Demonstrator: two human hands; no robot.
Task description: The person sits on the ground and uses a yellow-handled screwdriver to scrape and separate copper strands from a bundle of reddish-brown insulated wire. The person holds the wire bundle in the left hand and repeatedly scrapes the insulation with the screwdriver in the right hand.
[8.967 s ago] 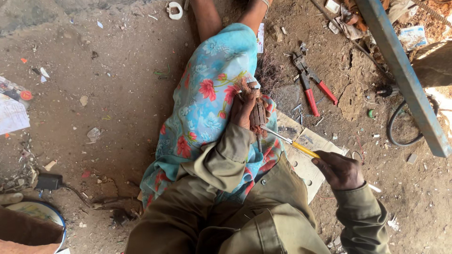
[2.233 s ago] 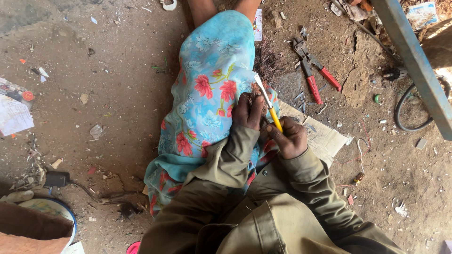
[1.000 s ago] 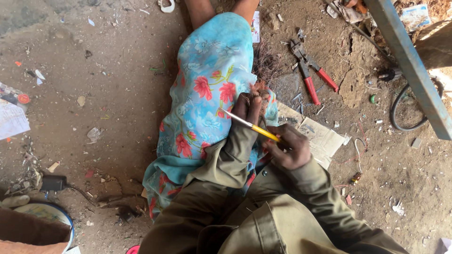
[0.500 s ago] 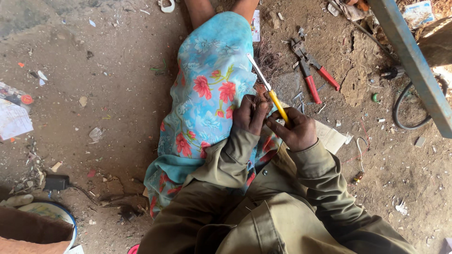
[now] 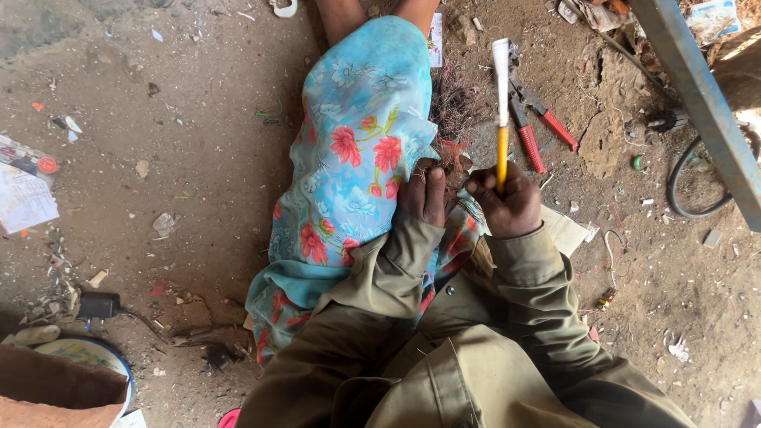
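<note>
Wire strands [image 5: 453, 162], thin and tangled, sit pinched under our left hand [image 5: 422, 194], whose fingers [image 5: 434, 189] are curled down and pressed against the flowered cloth [image 5: 357, 158] over our lap. Just beside them, our right hand [image 5: 507, 208] is clenched round the yellow handle of a screwdriver [image 5: 501, 103], which stands nearly upright, its pale shaft rising away from the knuckles and ending well above them.

Whether the strands are bare or covered we cannot tell; they are too fine and partly hidden by the fingers. From how things lie, we judge the work to be mid-way: the bundle is held but the tool is lifted off it, not touching it.

Beyond the right fingers, past the screwdriver's shaft, pliers with red handles [image 5: 535, 123] lie on the dirt floor [image 5: 198, 158], untouched. More loose wire [image 5: 452, 99] is heaped between the cloth and the pliers. Under the right wrist lies a piece of cardboard [image 5: 567, 230]. Far off to the right, a blue metal bar [image 5: 697, 95] slants across the ground.
</note>
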